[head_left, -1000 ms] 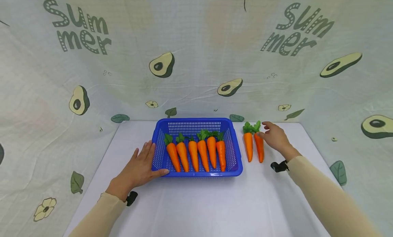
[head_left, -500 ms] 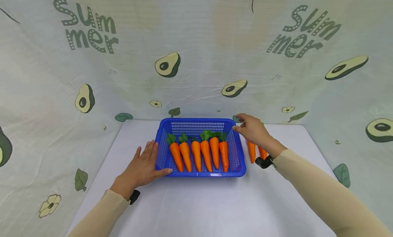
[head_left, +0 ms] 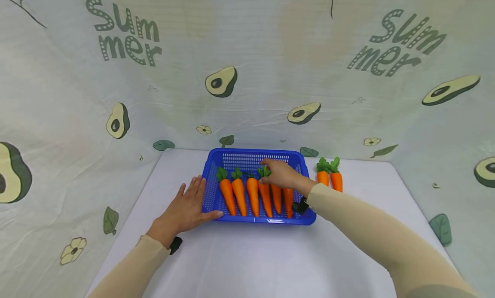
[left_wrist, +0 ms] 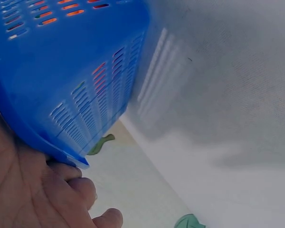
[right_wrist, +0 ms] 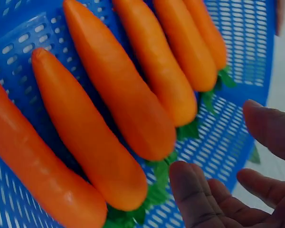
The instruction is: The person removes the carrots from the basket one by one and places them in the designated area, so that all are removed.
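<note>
Several orange carrots (head_left: 253,196) with green leafy tops lie side by side in a blue perforated plastic basket (head_left: 255,220). My left hand (head_left: 185,212) rests against the basket's left side, fingers straight and thumb on the front rim. In the left wrist view, its fingers sit at the rim beside the slotted basket wall (left_wrist: 61,57). My right hand (head_left: 284,174) is over the basket, covering some leafy tops at the right. The right wrist view has its fingertips (right_wrist: 187,183) spread near the leaves (right_wrist: 156,187), with nothing held between them.
To the basket's right, two more carrots (head_left: 337,182) lie on the white table (head_left: 239,259), their lower parts hidden by my right sleeve (head_left: 359,223). Behind the table hangs a pale cloth (head_left: 259,74) printed with avocados and lettering.
My right hand has moved left from the two carrots on the table, past the basket's right rim, to above the carrots inside. My left hand keeps its place on the basket; the head view has shifted slightly.
</note>
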Demonstrator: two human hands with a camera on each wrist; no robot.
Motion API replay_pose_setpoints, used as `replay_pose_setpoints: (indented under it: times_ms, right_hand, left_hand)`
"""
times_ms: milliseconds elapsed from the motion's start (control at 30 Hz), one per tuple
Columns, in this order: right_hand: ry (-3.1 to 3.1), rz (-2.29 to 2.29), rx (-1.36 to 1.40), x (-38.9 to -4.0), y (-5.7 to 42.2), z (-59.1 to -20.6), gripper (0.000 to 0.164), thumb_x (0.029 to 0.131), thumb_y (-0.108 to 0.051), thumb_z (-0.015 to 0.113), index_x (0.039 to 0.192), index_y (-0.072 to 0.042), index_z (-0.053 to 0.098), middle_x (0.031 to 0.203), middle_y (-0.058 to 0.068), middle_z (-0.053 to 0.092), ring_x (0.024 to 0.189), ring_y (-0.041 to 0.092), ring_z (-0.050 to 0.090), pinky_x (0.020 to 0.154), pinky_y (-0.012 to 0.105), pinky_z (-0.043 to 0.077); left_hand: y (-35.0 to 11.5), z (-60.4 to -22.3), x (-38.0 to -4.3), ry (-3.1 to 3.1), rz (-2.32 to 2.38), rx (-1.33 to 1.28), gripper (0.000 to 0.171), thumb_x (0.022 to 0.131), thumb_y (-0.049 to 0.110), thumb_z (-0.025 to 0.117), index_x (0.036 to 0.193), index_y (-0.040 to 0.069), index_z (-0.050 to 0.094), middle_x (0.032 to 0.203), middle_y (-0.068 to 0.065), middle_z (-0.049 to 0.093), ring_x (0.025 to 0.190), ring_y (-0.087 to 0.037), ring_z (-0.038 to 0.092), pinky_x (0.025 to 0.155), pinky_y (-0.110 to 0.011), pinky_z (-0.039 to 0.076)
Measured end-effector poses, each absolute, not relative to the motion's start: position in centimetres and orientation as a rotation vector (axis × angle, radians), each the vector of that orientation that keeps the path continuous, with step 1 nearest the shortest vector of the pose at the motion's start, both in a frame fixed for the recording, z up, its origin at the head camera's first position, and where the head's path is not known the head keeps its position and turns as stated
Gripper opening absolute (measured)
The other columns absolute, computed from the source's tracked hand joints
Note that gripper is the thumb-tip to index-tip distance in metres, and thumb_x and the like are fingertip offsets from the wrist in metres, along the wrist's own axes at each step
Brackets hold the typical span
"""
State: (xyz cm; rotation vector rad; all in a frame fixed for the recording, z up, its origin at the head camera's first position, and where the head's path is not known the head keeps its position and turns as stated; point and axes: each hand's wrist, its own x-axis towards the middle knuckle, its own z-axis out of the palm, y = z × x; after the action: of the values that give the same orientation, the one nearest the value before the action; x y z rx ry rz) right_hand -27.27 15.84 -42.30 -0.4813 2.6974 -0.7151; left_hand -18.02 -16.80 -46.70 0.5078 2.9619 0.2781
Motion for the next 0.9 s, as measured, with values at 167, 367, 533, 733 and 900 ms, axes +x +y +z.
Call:
replay_pose_setpoints:
  times_ms: [167,367,533,733,900]
  right_hand:
    - [2.655,-0.693,-0.503,-27.5,15.5,-43.7,0.067,0.095,-0.017,0.078,0.154,0.000,0.049,0.149,0.021,0.060,0.132,0.039,0.061,0.112,0.057,0.051]
    - [2.628,-0.668,-0.483,-27.9,15.8,-45.0,0.073,0.091,-0.014,0.081,0.155,-0.004,0.049,0.147,0.021,0.062,0.126,0.036,0.064,0.110,0.054,0.052]
    - [2.592,-0.692,-0.464,-28.0,15.8,-45.8,0.076,0.088,-0.012,0.082,0.156,-0.006,0.049,0.144,0.022,0.064,0.123,0.035,0.065,0.109,0.054,0.053]
    - [2.586,-0.629,-0.507,-28.2,15.0,-47.1,0.083,0.087,-0.013,0.084,0.159,-0.005,0.044,0.147,0.019,0.062,0.127,0.032,0.063,0.114,0.052,0.049]
    - [2.595,-0.579,-0.520,-28.1,14.4,-47.6,0.088,0.087,-0.019,0.087,0.160,-0.007,0.041,0.145,0.018,0.064,0.125,0.032,0.064,0.113,0.052,0.050]
  left_hand:
    - [-16.6,-47.0,-18.2,2.948,0.291,0.502,0.128,0.087,0.088,0.052,0.166,-0.005,0.015,0.174,-0.027,0.015,0.162,-0.044,0.015,0.130,-0.065,0.012]
    - [-16.5,-46.9,-18.1,2.932,0.295,0.487,0.128,0.087,0.088,0.052,0.166,-0.005,0.014,0.175,-0.027,0.013,0.163,-0.043,0.014,0.131,-0.064,0.012]
    - [-16.5,-46.8,-18.0,2.924,0.298,0.481,0.129,0.087,0.088,0.052,0.167,-0.004,0.012,0.175,-0.026,0.011,0.163,-0.042,0.013,0.131,-0.063,0.011]
    - [-16.5,-46.8,-18.1,2.926,0.307,0.488,0.127,0.088,0.086,0.054,0.167,-0.005,0.011,0.175,-0.026,0.011,0.163,-0.042,0.013,0.131,-0.063,0.012]
    - [-16.7,-46.8,-18.1,2.925,0.303,0.478,0.127,0.088,0.086,0.054,0.167,-0.004,0.010,0.175,-0.025,0.010,0.163,-0.041,0.013,0.131,-0.062,0.012]
